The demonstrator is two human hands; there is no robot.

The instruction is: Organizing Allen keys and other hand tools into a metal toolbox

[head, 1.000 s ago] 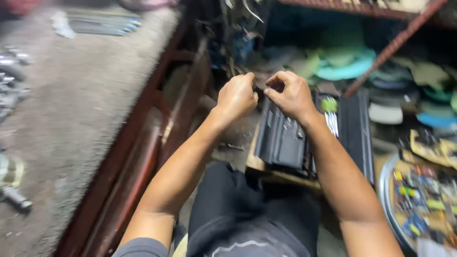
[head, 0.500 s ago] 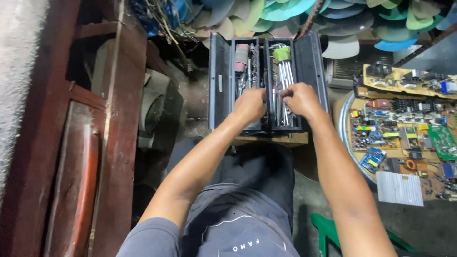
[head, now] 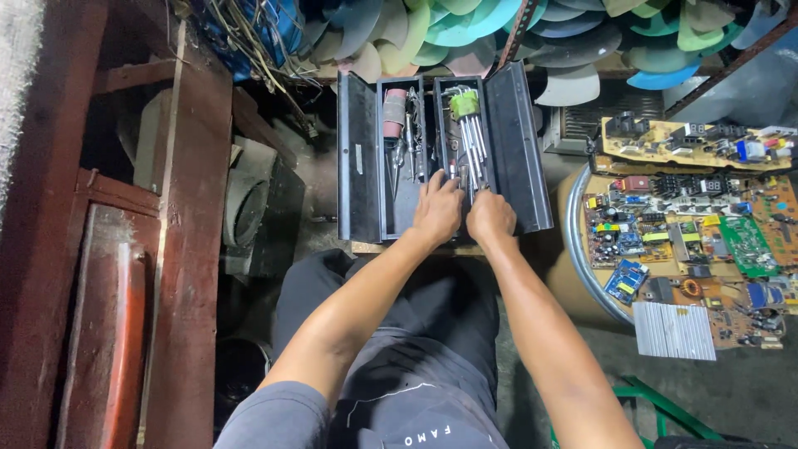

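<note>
Hands, left hand (head: 438, 209) and right hand (head: 490, 214), rest side by side, fingers curled into the open black toolbox (head: 362, 158) at 12 o'clock (hex keys (head: 470, 141) just beyond).

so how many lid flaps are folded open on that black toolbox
2. The left lid flap lies open on the toolbox's left side, the right lid flap on its right. Both hands reach between them.

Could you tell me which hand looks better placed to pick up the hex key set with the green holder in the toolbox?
Probably the right hand: it rests just below the hex key set.
</note>
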